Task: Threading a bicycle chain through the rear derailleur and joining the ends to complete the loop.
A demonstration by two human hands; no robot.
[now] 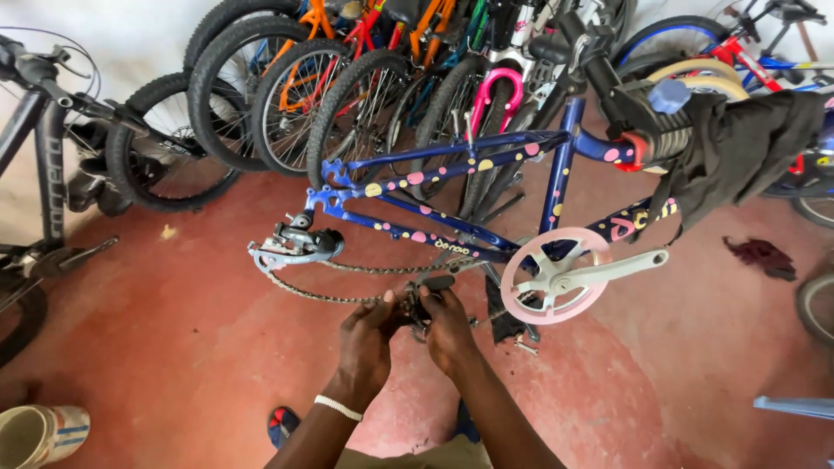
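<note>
Head view looks down on both hands held close together below a blue bicycle frame dotted pink and yellow, which hangs wheel-less above the red floor. The left hand, a white band on its wrist, bends upward with its fingers curled shut around a small dark part on the slack chain; the right hand meets it from the other side, its fingers closed on the same dark part — thumbs nearly touching. What exactly the part is cannot be told, as the hands hide most of it. The chain sags from the silver rear derailleur at the left end of the frame, runs toward the hands, and lies just beneath the chainstay. To the right of the hands sits the pink chainring guard with its silver crank arm pointing right. A dark cloth drapes over the clamp holding the frame's upper end. Behind stand several parked bicycles packed wheel to wheel, and a dark bicycle at far left. A dark rag lies on the floor at right, a pale bucket at lower left.
</note>
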